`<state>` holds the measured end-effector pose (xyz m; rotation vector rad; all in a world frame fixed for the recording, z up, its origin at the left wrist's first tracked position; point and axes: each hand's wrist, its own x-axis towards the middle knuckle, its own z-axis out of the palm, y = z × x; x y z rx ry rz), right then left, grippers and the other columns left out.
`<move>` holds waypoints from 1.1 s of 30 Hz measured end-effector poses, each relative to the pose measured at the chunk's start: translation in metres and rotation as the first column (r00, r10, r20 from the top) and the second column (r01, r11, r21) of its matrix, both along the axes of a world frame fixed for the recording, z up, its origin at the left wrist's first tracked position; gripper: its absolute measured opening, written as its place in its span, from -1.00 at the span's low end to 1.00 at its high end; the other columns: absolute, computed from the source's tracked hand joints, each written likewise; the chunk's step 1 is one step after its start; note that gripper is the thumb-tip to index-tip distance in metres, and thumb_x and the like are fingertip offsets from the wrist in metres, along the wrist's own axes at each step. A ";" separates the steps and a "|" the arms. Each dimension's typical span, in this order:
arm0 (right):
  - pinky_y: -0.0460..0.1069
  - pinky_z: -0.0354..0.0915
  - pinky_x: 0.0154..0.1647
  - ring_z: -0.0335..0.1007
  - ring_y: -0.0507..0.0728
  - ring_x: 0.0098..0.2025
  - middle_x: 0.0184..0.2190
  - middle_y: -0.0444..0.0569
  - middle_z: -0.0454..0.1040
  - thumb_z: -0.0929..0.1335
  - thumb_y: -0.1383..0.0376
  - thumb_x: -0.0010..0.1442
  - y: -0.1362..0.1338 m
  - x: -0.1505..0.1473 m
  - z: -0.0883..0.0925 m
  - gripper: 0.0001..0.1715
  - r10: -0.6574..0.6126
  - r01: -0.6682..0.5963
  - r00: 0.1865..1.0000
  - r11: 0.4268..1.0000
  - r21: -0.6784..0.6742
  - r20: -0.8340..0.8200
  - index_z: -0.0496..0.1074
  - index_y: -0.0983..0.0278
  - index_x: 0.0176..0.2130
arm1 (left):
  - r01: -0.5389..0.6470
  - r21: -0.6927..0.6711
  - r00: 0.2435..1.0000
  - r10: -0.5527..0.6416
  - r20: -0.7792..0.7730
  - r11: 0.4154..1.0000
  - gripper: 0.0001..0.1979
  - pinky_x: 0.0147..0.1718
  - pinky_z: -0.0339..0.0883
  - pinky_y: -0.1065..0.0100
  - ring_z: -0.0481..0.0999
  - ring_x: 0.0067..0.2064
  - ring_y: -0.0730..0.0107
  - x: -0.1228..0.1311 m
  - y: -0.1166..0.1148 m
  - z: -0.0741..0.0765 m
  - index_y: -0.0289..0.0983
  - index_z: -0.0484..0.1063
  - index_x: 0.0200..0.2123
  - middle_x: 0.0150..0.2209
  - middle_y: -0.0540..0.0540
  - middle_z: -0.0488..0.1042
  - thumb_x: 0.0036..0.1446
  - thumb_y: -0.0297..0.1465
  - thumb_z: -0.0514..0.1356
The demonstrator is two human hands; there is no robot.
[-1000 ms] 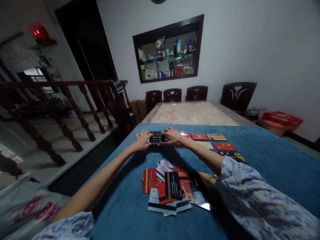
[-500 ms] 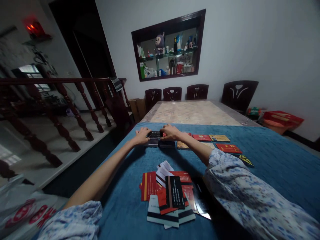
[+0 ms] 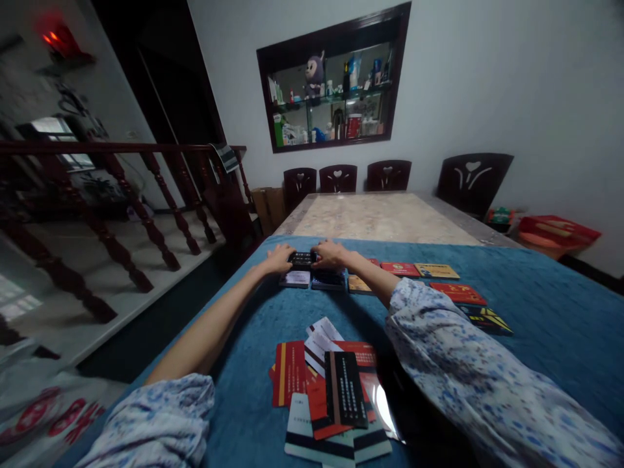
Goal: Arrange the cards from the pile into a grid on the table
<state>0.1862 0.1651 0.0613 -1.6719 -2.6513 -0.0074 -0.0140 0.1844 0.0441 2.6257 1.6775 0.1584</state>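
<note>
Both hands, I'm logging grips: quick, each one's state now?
Left hand: touching the far black card at left; grip unclear.
Right hand: touching it at right; grip unclear.

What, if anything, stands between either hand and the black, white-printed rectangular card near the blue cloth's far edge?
Nothing visible: left hand and right hand touch that black card at opposite ends. The pale rectangular card lies on its near side, not between.

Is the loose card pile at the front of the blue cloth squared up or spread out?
Spread out: the loose cards overlap at different angles, with corners and edges sticking out on several sides.
</note>
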 end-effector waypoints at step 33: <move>0.10 0.35 -0.02 0.32 0.36 0.17 0.06 0.16 0.51 0.33 0.08 0.23 0.026 -0.007 -0.013 -0.50 0.015 -0.013 0.999 0.996 -0.088 0.030 0.48 0.23 0.09 | 0.111 -0.087 0.994 -0.110 0.017 0.990 -0.55 -0.03 0.38 0.43 0.52 -0.01 0.25 -0.007 0.038 -0.014 -0.25 0.52 -0.05 -0.05 -0.05 0.58 -0.05 -0.56 0.12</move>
